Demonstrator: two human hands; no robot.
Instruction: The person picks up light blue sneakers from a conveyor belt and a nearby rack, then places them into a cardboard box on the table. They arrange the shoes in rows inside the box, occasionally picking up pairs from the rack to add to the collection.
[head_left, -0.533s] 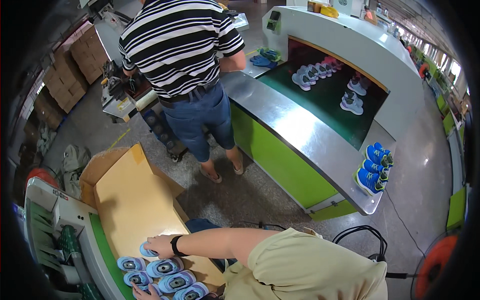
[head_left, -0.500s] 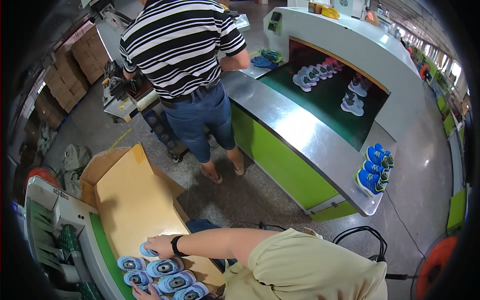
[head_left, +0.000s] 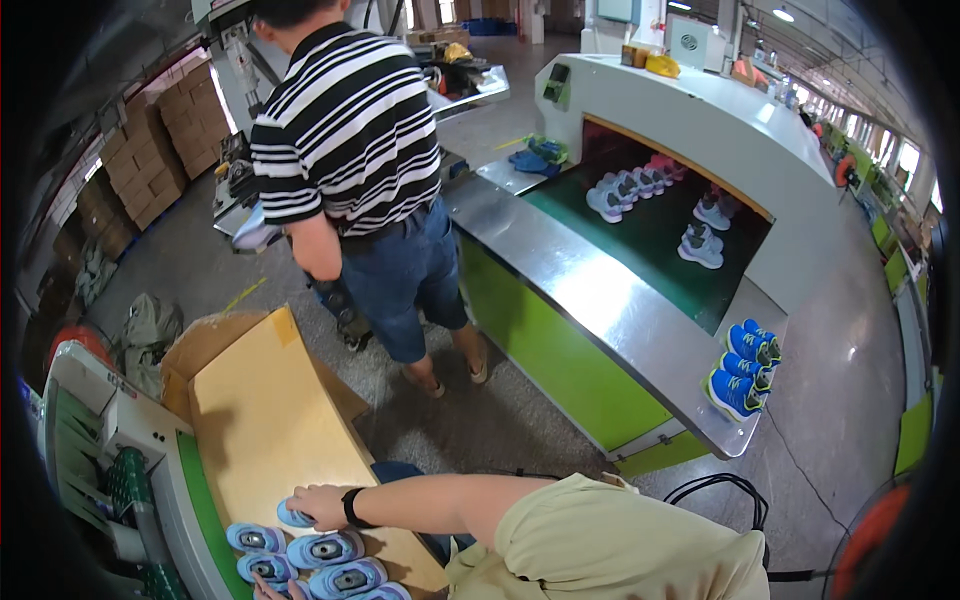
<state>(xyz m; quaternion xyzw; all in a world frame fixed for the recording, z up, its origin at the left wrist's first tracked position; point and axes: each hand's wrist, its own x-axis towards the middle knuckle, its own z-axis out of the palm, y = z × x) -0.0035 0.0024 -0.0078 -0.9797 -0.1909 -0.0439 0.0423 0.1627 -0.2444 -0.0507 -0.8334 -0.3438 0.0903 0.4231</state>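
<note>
My right hand (head_left: 320, 506), its wrist wearing a black band, reaches over the tan board and grips a light blue shoe (head_left: 291, 515) at the end of a group. At the bottom edge, my left hand (head_left: 267, 590) is partly cut off; its fingers curl at another light blue shoe (head_left: 297, 588). Between and beside the hands stand several more light blue and lilac shoes, among them one near my right hand (head_left: 325, 548) and one at the left (head_left: 256, 537). Dark inserts show in their openings.
A green-edged machine (head_left: 150, 450) borders the board (head_left: 250, 410) on the left. Ahead, a person in a striped shirt (head_left: 350, 120) stands by a metal-topped counter (head_left: 590, 290). Blue shoes (head_left: 740, 370) sit on its corner; pale shoes (head_left: 612, 200) lie on a green conveyor. Black cables (head_left: 720, 485) hang at right.
The view has tilted up slightly. The person in the striped shirt has turned leftward, an arm now hanging lower with something pale beside it. My hands stay at the same shoes.
</note>
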